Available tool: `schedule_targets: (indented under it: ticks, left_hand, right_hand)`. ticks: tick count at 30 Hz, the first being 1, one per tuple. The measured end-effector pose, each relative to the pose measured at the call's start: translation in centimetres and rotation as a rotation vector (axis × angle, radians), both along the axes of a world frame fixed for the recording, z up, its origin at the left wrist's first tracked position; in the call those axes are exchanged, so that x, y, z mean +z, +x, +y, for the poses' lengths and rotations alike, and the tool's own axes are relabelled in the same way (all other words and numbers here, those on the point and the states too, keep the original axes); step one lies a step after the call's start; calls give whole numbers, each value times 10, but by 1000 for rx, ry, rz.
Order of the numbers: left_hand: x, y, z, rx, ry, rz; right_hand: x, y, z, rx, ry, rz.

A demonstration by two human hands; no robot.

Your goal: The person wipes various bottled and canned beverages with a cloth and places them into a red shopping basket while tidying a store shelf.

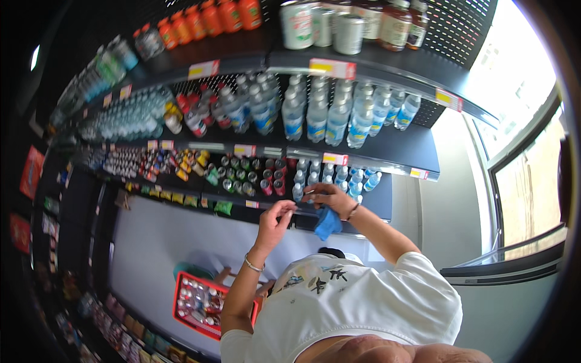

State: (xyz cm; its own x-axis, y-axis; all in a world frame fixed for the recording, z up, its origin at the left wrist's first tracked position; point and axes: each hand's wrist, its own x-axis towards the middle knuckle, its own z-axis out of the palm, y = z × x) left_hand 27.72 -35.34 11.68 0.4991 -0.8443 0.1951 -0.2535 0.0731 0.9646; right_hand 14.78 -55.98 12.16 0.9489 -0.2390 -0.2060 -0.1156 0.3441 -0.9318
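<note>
A blue cloth point(327, 223) hangs crumpled from my right hand point(330, 199), which grips it near the palm and wears a dark band at the wrist. The right fingers are in front of small clear bottles point(314, 169) with blue labels and light caps on a lower shelf. My left hand point(274, 221), with a light bracelet at the wrist, is raised just to the left. Its fingers are bent, the thumb stands apart, and nothing shows in it. Both hands are in front of the edge of the lower shelf point(272, 209).
Larger clear bottles point(337, 119) stand in rows on the middle shelf point(395, 147). Cans and dark bottles point(396, 25) stand above, beside orange bottles point(211, 18). A red basket point(199, 327) holding bottles is at lower left, beside a stool point(193, 271). A glass door point(529, 186) is at right.
</note>
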Motion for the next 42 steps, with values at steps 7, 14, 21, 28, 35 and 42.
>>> schedule_targets:
  ticks: [7, 14, 21, 28, 35, 42]
  left_hand:
    - [186, -37, -157, -315, -273, -389]
    - [284, -72, -296, -481, -450, -235]
    - [290, -91, -445, -248, -272, -294]
    - [270, -75, -527, 153, -177, -515]
    - [267, -81, -539, 216, -257, -563]
    - [273, -90, -525, 211, -295, -557]
  right_hand:
    - [209, -98, -127, -307, -535, -300]
    - [312, -112, -303, -661, -951, -467]
    - [325, -72, -463, -652, -1065, -147]
    - [320, -35, -465, -437, -1063, -70]
    - [329, -62, -476, -286, -1085, -15]
    - [314, -64, -452, -272, -1207, 77]
